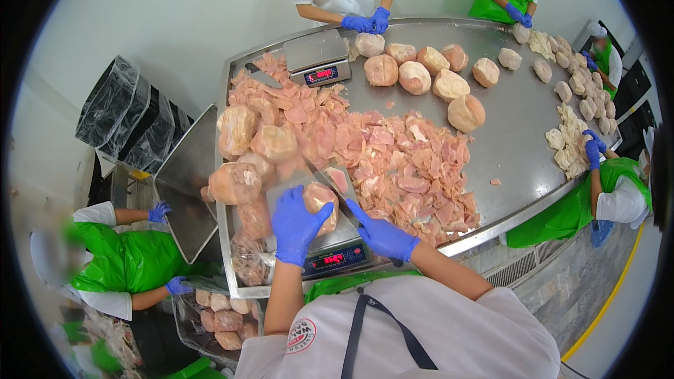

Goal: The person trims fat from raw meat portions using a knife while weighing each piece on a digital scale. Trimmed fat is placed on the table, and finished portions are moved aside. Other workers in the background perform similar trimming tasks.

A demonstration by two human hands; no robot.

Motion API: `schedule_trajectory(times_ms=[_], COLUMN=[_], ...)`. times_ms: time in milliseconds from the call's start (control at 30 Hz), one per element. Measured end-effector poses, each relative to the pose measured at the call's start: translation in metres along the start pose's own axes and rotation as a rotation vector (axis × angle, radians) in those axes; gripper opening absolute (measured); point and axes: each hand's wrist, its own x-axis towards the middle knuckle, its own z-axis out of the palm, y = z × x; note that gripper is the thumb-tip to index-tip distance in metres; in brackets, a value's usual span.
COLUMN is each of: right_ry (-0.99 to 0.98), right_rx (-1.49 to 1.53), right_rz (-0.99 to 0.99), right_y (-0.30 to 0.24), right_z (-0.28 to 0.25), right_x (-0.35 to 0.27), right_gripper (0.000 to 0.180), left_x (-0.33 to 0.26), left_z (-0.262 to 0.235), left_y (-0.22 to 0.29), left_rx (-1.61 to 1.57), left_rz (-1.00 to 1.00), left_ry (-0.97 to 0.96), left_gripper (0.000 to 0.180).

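My left hand [295, 226], in a blue glove, presses against the left side of a rounded piece of pale pink meat [320, 203]. The meat rests on a metal scale with a lit red display [337, 260]. A knife [343, 205] is gripped in my blue-gloved right hand [387, 237], its blade along the right side of the meat. Beside the blade lies a cut slice [338, 180]. Part of the blade is blurred, and my fingers hide most of the handle. Thin slices and trimmings [400, 168] are heaped just beyond my right hand.
Larger meat pieces [235, 182] crowd the metal table's left end. A second scale [317, 56] and a loose knife [263, 74] lie at the far side. Rounded pieces [414, 77] stand across the back. Gloved co-workers surround the table; one is beside a metal bin [189, 189] at left.
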Motion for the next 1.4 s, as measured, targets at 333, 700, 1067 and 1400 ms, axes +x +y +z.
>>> schedule_trajectory(times_ms=[333,700,1067,1400], right_ry=[0.197,0.198,0.190,0.101], right_rx=[-0.258,-0.626,-0.364,-0.440], right_rz=[0.129,-0.160,-0.243,-0.179], right_y=[0.028,-0.001,0.023,-0.019], right_z=[-0.036,-0.051,-0.025,-0.046], right_x=[-0.027,-0.053,0.008,-0.001], right_gripper=[0.073,0.073,0.072,0.073], left_x=[0.043,-0.005,0.000,0.000], left_z=[-0.010,0.008,0.005,0.004], left_y=[-0.038,-0.002,0.002,0.005], left_rx=[-0.043,-0.012,0.008,0.009], left_rz=[0.575,0.131,0.121,0.132], left_ry=[-0.093,0.192,0.168,0.192], left_gripper=[0.065,0.078,0.081,0.081])
